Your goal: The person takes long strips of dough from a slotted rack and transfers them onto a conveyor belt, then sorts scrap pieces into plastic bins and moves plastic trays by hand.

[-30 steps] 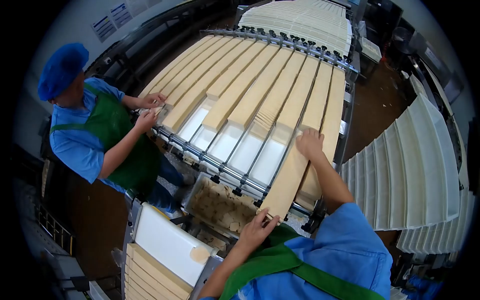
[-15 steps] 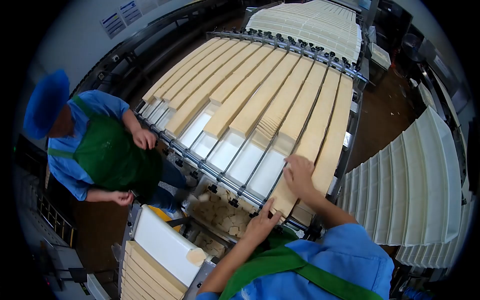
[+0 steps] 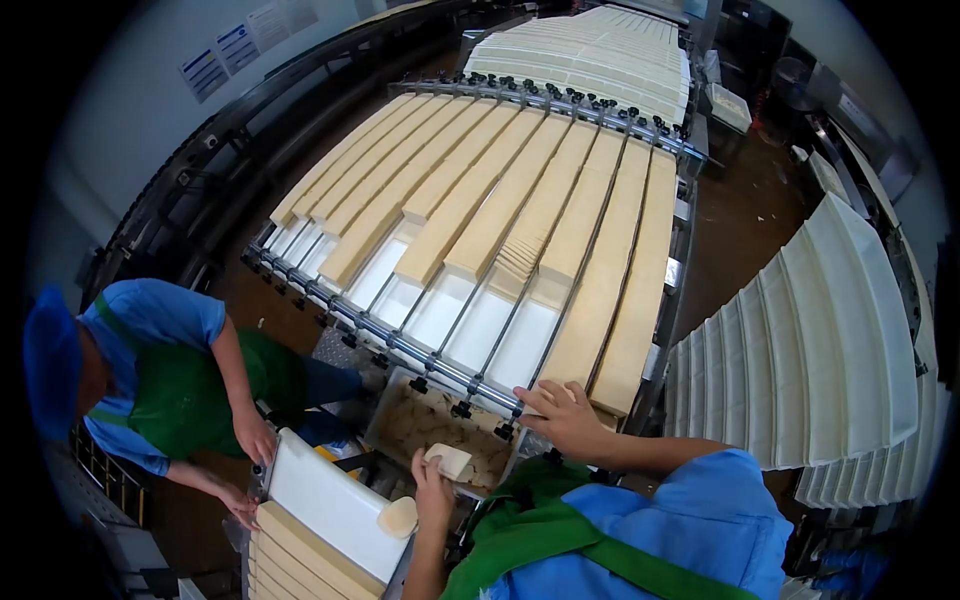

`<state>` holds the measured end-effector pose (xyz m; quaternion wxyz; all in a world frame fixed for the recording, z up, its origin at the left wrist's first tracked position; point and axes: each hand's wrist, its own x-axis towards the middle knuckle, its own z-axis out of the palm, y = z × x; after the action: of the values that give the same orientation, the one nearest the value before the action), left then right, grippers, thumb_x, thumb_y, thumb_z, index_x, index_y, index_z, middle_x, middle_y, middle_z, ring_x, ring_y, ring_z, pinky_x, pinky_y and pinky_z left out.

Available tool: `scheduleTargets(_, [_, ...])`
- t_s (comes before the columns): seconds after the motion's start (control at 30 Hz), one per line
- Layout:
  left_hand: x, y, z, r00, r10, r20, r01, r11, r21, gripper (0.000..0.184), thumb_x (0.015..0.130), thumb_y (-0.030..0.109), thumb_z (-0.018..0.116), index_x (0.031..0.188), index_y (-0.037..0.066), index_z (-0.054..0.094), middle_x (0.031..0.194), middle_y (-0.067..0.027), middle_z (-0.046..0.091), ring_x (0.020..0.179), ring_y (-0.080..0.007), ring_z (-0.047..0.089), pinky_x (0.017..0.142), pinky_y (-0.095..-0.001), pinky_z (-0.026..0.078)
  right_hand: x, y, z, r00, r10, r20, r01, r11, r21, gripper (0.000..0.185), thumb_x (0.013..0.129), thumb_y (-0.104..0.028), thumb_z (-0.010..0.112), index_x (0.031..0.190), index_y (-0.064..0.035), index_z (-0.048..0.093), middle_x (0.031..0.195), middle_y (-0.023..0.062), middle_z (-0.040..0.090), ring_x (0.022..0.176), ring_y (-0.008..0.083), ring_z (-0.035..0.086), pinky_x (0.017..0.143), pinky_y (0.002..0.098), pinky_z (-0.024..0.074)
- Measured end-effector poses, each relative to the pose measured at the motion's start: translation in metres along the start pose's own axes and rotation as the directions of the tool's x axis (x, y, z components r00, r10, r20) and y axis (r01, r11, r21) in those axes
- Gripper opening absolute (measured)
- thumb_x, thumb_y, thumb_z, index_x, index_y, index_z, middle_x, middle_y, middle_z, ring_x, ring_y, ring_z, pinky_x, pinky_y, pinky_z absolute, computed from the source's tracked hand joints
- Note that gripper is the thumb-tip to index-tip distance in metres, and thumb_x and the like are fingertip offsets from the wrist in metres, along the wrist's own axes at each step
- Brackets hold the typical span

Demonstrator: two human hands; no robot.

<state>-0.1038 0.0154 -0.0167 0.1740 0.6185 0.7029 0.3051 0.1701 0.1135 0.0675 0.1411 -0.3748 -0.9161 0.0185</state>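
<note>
Now the left grip (image 3: 432, 488) has left the row (image 3: 582, 340), holding a separated pale piece (image 3: 449, 461); the right grip (image 3: 572, 423), spread, touches the row.

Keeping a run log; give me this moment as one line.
left hand: holds piece by bin | right hand: open, at end of row | co-worker: both hands beside belt

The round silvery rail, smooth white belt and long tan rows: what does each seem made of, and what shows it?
Round silvery rail: probably polished metal; bright highlights run along it.
Smooth white belt: perhaps plastic or coated fabric; its face looks even.
Long tan rows: matt, thin slices, possibly dough; edges fan apart in one.
</note>
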Motion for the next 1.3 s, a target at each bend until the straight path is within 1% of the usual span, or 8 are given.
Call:
scheduleTargets(0.37, [-0.069,-0.075,-0.005,0.964,0.176,0.198,-0.212,0.96,0.18,0.02,0.073,0.009,0.06,0.092,0.01,0.065,0.099,-0.0084,0.061,0.093,-0.0276,0.06,0.078,-0.0383,0.051,0.015,-0.023,0.048,0.971,0.24,0.023,-0.21,0.89,-0.404,0.036,0.083,-0.02,0.055,0.115,-0.003,0.058,0.145,0.0155,0.036,0.124,0.0376,0.04,0.097,0.0503,0.0355])
scheduleTargets(0.5, [-0.073,-0.078,0.001,0.966,0.204,0.156,-0.227,0.962,0.152,0.02,0.074,0.012,0.06,0.093,0.01,0.063,0.097,-0.0066,0.061,0.091,-0.0256,0.06,0.075,-0.0382,0.051,0.016,-0.015,0.045,0.972,0.228,-0.06,-0.236,0.947,-0.22,0.032,0.078,-0.015,0.06,0.107,-0.0037,0.057,0.142,0.0142,0.041,0.115,0.0347,0.046,0.086,0.0466,0.0412])
scheduleTargets(0.6, [-0.075,-0.079,0.005,0.965,0.197,0.171,-0.223,0.964,0.149,0.015,0.076,0.014,0.06,0.091,0.009,0.061,0.095,-0.0065,0.06,0.093,-0.0255,0.059,0.077,-0.0381,0.05,0.017,-0.016,0.033,0.936,0.347,0.05,-0.324,0.91,-0.259,0.052,0.082,-0.021,0.065,0.131,-0.0116,0.05,0.14,0.0161,0.043,0.115,0.0353,0.047,0.094,0.046,0.0406])
scheduleTargets(0.7, [-0.076,-0.081,0.012,0.979,0.121,0.163,-0.145,0.978,0.148,0.017,0.075,0.013,0.062,0.092,0.01,0.062,0.094,-0.0048,0.059,0.092,-0.0242,0.059,0.08,-0.036,0.049,0.01,-0.004,0.036,0.96,0.269,-0.075,-0.278,0.94,-0.199,0.059,0.084,-0.03,0.065,0.135,-0.0076,0.045,0.137,0.0195,0.045,0.113,0.0385,0.048,0.094,0.0464,0.0402])
scheduleTargets(0.93, [-0.085,-0.077,0.004,0.966,0.245,0.081,-0.238,0.967,-0.092,0.016,0.075,0.007,0.061,0.09,0.009,0.061,0.096,-0.0053,0.057,0.096,-0.0246,0.057,0.078,-0.0366,0.051,0.006,0.015,0.046,0.955,0.25,-0.158,-0.286,0.917,-0.278,0.063,0.084,-0.037,0.065,0.131,-0.0014,0.045,0.132,0.0224,0.049,0.109,0.041,0.052,0.092,0.0471,0.042])
scheduleTargets(1.07, [-0.101,-0.068,-0.02,0.96,0.279,0.032,-0.264,0.935,-0.235,0.018,0.073,0.003,0.061,0.09,0.009,0.062,0.097,-0.0061,0.059,0.094,-0.026,0.059,0.08,-0.0357,0.052,0.002,0.026,0.053,0.918,0.333,-0.214,-0.396,0.786,-0.476,0.063,0.085,-0.051,0.06,0.133,-0.0122,0.047,0.138,0.0114,0.047,0.114,0.0326,0.053,0.09,0.0456,0.0431])
scheduleTargets(1.23, [-0.144,-0.069,-0.071,0.94,0.0,-0.341,-0.072,0.977,-0.199,0.018,0.075,0.0,0.059,0.089,0.008,0.066,0.098,-0.0079,0.061,0.089,-0.0263,0.062,0.078,-0.0345,0.052,0.003,0.035,0.07,0.84,0.506,-0.198,-0.523,0.652,-0.549,0.062,0.087,-0.058,0.051,0.135,-0.019,0.046,0.141,0.0046,0.046,0.118,0.0259,0.052,0.091,0.0472,0.0405])
scheduleTargets(1.3, [-0.171,-0.075,-0.085,0.82,-0.263,-0.509,0.18,0.962,-0.206,0.017,0.077,0.001,0.06,0.093,0.005,0.065,0.1,-0.0134,0.06,0.094,-0.03,0.06,0.083,-0.036,0.049,-0.007,0.054,0.083,0.942,0.289,-0.169,-0.332,0.748,-0.574,0.061,0.09,-0.057,0.047,0.138,-0.02,0.043,0.143,0.0043,0.043,0.12,0.0287,0.05,0.094,0.048,0.0389])
